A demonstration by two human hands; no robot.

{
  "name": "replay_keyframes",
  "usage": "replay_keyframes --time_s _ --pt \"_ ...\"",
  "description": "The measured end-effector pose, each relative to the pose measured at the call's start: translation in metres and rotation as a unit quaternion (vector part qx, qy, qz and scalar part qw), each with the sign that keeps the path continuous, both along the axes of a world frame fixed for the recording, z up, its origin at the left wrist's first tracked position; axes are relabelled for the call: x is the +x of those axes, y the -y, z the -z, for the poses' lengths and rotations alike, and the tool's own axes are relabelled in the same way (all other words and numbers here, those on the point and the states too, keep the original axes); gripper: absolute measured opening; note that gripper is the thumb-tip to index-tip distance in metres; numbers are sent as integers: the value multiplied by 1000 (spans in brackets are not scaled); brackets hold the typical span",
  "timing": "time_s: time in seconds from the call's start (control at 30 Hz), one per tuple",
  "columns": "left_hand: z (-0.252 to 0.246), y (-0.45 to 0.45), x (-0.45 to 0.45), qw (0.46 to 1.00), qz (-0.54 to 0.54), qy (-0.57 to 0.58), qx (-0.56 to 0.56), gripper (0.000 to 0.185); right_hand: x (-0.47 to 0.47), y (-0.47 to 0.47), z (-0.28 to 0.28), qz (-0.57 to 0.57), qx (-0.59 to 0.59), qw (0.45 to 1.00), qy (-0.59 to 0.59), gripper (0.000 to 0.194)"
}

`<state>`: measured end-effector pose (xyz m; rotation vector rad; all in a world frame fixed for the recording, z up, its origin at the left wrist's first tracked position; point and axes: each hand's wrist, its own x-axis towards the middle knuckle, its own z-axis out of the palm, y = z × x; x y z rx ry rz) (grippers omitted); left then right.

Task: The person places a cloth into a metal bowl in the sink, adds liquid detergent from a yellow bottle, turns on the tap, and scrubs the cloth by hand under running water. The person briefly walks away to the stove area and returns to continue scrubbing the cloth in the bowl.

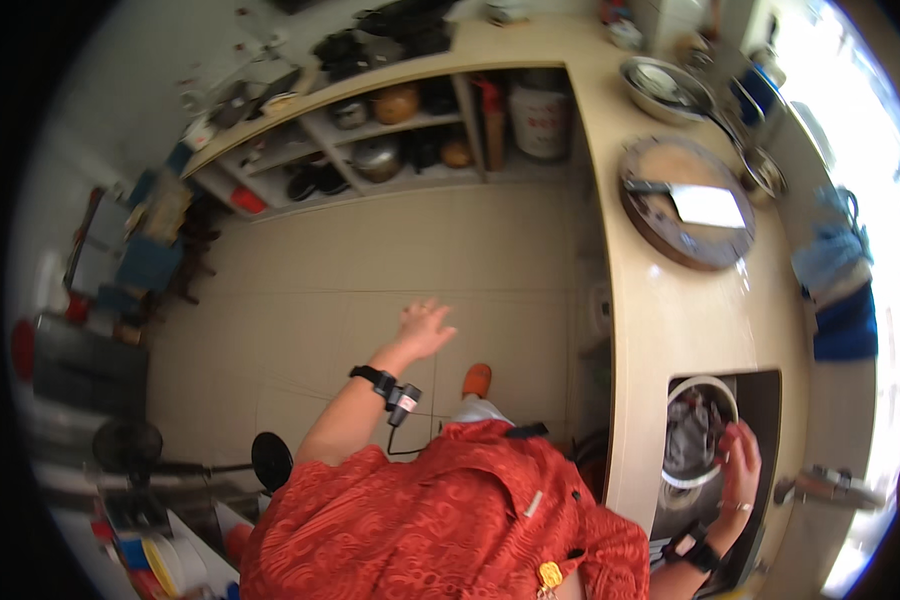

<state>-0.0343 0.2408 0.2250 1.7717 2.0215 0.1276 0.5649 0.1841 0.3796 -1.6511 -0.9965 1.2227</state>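
My left hand [424, 330] is held out over the tiled floor, fingers apart and holding nothing. On the right, my right hand [741, 459] reaches over the sink [759, 405] set into the counter. Its fingers are beside the rim of a round, pale-rimmed basin [727, 391]; whether they touch or grip it I cannot tell. Dark, wet-looking contents [690, 435] fill the basin, too blurred to name. A metal faucet [832, 484] stands at the sink's right side.
Farther along the counter [645, 322] a cleaver [709, 206] lies on a round wooden chopping block [637, 225]. Behind it sits a metal bowl [671, 112]. Open shelves [397, 127] hold pots. Blue cloths [844, 322] hang by the window. Stacked stools [150, 259] stand left.
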Motion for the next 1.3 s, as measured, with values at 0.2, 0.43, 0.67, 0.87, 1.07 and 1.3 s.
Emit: replay_keyframes --time_s 0.2,0.43,0.67,0.87,1.07,1.3 --pt "87 16 -136 990 -91 15 -110 62 -21 -22 14 85 43 993 -64 45" --pt "165 63 -261 898 -304 179 -265 54 -73 -12 -11 205 32 975 77 41" --pt "181 41 -280 925 -280 189 -171 40 -95 0 -75 -33 308 927 -213 49" --pt "114 27 -216 954 -190 212 -96 54 -69 -84 18 226 -30 955 190 38" --pt "64 104 -234 939 -257 177 -143 53 -176 -157 2 132 63 988 -54 53" --pt "99 242 -250 886 -409 112 -185 45 -220 -281 5 25 83 986 -144 73"
